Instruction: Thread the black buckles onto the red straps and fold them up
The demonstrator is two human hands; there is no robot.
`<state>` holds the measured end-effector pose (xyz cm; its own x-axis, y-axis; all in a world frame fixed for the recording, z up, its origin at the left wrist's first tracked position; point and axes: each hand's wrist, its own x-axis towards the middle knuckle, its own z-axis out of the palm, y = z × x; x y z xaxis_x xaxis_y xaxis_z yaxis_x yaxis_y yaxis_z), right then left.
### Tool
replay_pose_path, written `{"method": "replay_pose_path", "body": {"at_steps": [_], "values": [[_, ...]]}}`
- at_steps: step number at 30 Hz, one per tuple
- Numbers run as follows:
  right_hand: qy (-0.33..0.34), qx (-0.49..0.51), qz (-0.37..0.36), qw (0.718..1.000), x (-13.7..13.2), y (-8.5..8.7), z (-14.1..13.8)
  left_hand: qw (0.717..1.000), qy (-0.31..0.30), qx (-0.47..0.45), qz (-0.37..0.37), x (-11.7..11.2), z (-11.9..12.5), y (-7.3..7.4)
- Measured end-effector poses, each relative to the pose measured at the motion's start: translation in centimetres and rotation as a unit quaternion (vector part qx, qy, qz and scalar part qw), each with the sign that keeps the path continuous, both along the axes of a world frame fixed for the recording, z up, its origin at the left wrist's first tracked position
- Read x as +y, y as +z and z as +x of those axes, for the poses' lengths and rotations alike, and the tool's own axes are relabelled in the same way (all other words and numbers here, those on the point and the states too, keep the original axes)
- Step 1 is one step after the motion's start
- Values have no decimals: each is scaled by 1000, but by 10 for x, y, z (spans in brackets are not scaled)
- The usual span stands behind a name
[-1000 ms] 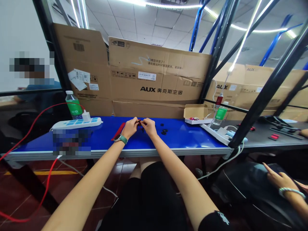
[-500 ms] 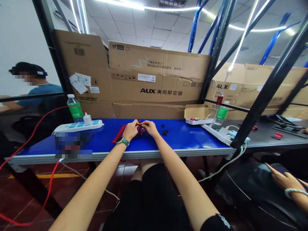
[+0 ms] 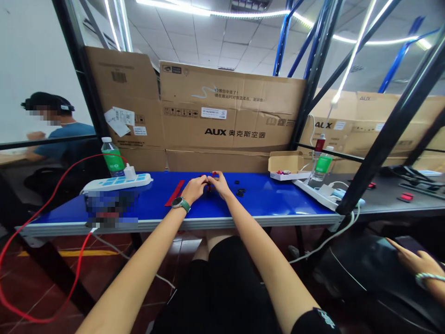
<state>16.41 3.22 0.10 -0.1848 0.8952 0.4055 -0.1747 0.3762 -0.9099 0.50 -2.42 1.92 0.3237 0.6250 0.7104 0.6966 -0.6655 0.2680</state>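
My left hand (image 3: 195, 189), with a watch on its wrist, and my right hand (image 3: 220, 184) meet above the blue tabletop (image 3: 271, 199). The fingers of both are closed on a thin red-and-black cord (image 3: 209, 187), mostly covered by the fingertips. Some red material also shows behind the fingers, too small to name. Left of my left hand lies a flat red strip (image 3: 176, 192). Several small black loops (image 3: 240, 192) rest on the table to the right of my right hand, and a small black piece (image 3: 237, 182) lies just behind them.
A white power strip (image 3: 118, 183) and a water bottle (image 3: 112, 157) stand at the left. An open small carton (image 3: 288, 172) with red bits is at the back right, near another power strip (image 3: 318, 197). Cardboard (image 3: 232, 125) walls the back. Co-workers sit on both sides.
The view has shifted slightly. My hands have drawn closer together, and the cord's loops that hung between them are now mostly hidden by my fingers.
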Motion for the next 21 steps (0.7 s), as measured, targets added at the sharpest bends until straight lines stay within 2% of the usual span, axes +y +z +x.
{"method": "replay_pose_path", "body": {"at_steps": [3,7,12,17,21], "values": [[-37,-24,41,998,6,-6,-1,997,-20,-68,-15,7,0,-5],[-76,-91,78,990,8,-7,0,983,-31,-165,-74,13,-4,-11],[-86,-83,66,991,4,-6,-3,979,-9,-181,-96,19,-8,-17],[-74,-79,121,987,1,-3,-1,965,-61,-219,-131,27,-8,-21],[-101,-108,158,976,-1,4,2,954,-73,-268,-113,28,-6,-18]]}}
